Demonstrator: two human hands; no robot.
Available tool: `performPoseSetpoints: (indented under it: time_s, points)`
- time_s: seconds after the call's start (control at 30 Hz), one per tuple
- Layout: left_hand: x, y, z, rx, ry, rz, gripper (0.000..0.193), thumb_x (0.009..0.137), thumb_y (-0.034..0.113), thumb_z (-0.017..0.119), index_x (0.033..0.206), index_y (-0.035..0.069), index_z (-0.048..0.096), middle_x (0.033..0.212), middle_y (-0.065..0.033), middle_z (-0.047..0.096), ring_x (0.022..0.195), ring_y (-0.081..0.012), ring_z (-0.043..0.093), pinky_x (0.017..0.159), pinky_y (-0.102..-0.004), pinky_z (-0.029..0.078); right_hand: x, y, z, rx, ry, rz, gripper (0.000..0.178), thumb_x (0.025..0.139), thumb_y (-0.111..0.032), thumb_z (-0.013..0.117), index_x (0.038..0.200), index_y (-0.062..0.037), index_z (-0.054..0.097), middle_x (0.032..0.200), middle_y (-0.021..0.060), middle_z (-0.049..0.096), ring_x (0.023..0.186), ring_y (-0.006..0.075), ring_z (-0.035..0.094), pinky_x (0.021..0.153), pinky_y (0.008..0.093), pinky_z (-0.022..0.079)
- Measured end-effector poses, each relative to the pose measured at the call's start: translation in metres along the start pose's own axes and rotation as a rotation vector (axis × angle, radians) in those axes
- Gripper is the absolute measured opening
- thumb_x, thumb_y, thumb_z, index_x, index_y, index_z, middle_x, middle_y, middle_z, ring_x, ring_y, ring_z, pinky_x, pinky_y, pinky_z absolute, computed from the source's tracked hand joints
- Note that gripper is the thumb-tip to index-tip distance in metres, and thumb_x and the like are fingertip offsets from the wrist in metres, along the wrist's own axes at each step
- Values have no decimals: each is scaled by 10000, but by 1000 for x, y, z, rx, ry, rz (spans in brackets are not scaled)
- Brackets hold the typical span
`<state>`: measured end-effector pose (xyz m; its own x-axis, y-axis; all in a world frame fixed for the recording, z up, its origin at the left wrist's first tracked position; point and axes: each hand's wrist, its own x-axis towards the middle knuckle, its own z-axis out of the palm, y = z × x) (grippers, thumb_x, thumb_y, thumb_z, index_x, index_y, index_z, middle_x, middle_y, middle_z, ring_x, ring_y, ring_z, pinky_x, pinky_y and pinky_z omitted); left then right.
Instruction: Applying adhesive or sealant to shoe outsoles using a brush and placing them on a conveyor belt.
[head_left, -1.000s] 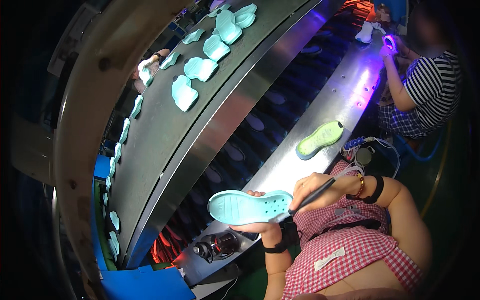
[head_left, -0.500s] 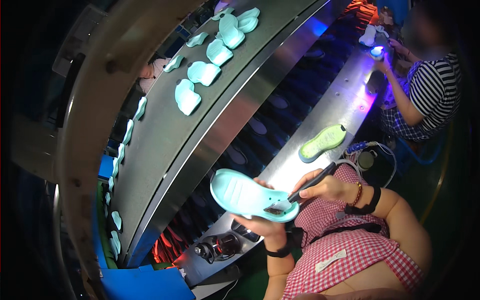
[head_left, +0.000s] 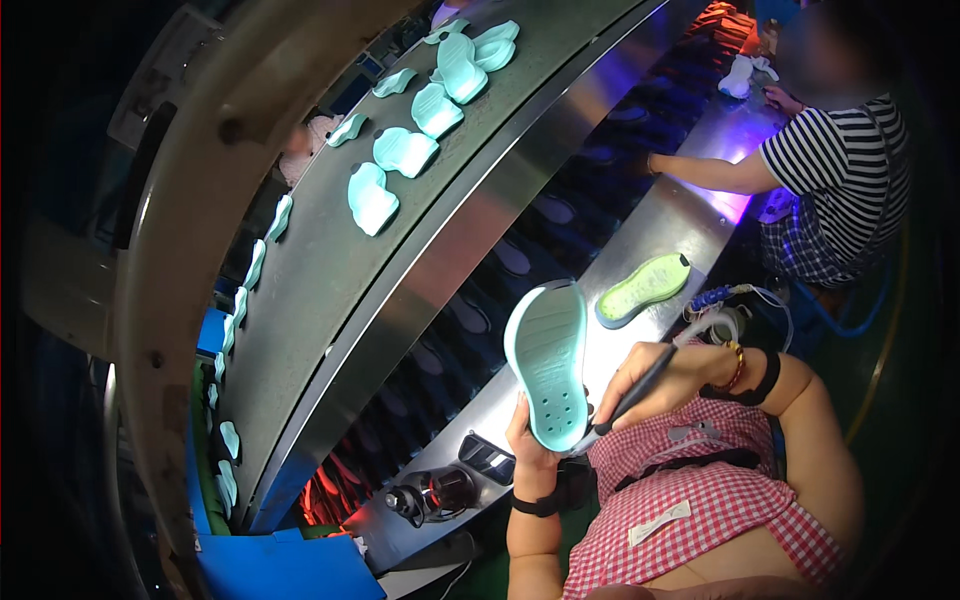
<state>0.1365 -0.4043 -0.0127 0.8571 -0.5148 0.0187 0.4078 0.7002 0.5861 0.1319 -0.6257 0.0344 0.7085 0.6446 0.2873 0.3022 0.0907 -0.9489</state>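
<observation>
My left hand (head_left: 532, 442) grips a mint-green foam shoe sole (head_left: 550, 345) from below, near its end with several small holes. The sole is tipped up, with its ridged wide end pointing away from me. In my closed right hand (head_left: 672, 382) is a black-handled brush (head_left: 645, 388), with a pale hose at its back end. Its tip lies at the right edge of the holed end; the bristles are hidden. Beyond my hands, a yellow-green sole (head_left: 640, 290) with a grey rim lies on the metal bench (head_left: 630, 235).
A conveyor belt (head_left: 310, 300) carries several mint-green soles at the left. Dark soles hang or stand between belt and bench. A black device (head_left: 455, 488) and a phone-like slab (head_left: 487, 457) lie nearby. A co-worker in a striped shirt (head_left: 850, 160) sits at the far right.
The mint-green sole has turned more upright and moved right. The brush has gone from its inner surface to its edge. The co-worker's arm now reaches across the bench.
</observation>
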Motion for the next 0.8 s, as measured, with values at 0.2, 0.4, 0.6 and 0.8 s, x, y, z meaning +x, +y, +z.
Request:
performPoseSetpoints:
  time_s: [0.2,0.4,0.6,0.8]
  points:
    - [6,7,8,252,160,-170,475,889,328,403,1176,-48,448,1066,-175,577,924,-255,599,828,-360,477,3,-5,-13,-82,-214,14,212,750,-48,658,958,-6,639,932,129,653,860,213,636,754,290,499]
    - [-1,22,-2,314,87,-527,488,866,314,452,1179,-60,453,1084,-167,567,916,-235,595,804,-331,483,5,-5,-30,-79,-270,-8,199,786,-42,620,980,4,620,987,149,636,919,237,622,781,311,490]
    - [-9,25,-6,254,138,-514,541,862,315,459,1241,-66,395,1123,-163,540,985,-238,559,860,-354,457,-8,-4,-43,10,-220,-9,200,776,-45,623,973,-21,634,943,110,653,808,189,630,686,286,489]
    - [-22,31,13,487,187,-335,626,797,356,482,1233,-84,388,1041,-207,563,808,-283,611,633,-384,537,-20,5,-41,-42,-257,-84,235,767,-22,632,1002,-15,629,978,126,643,911,170,612,790,257,480]
